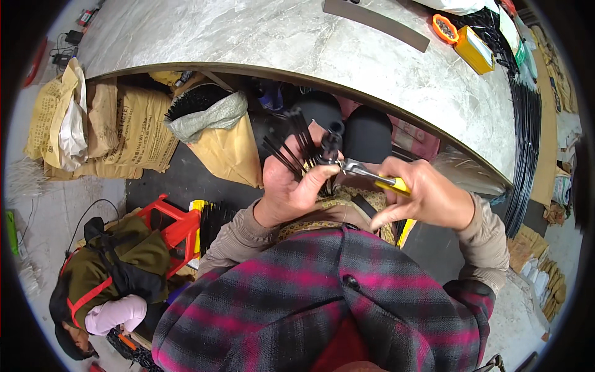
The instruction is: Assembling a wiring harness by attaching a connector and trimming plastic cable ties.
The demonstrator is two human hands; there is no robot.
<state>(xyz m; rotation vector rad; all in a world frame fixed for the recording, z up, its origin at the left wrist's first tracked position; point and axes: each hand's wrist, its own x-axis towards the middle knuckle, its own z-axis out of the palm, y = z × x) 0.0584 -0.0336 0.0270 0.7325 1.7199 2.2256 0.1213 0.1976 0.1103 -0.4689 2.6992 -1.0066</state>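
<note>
Above my lap, my left hand is closed round several thin black rods that fan out past its fingers. Against its thumb stands a dark tubular piece with a round open end. My right hand grips a pair of pliers with yellow and black handles, which are spread apart. The metal jaws reach the base of the dark piece beside my left thumb. Whether they are clamped on it is hidden by the thumb and the dark parts.
A marble-patterned table curves ahead, bearing a flat grey strip, an orange dish and a yellow box. Long black rods hang over its right end. An open sack stands left; a co-worker bends near a red stool.
</note>
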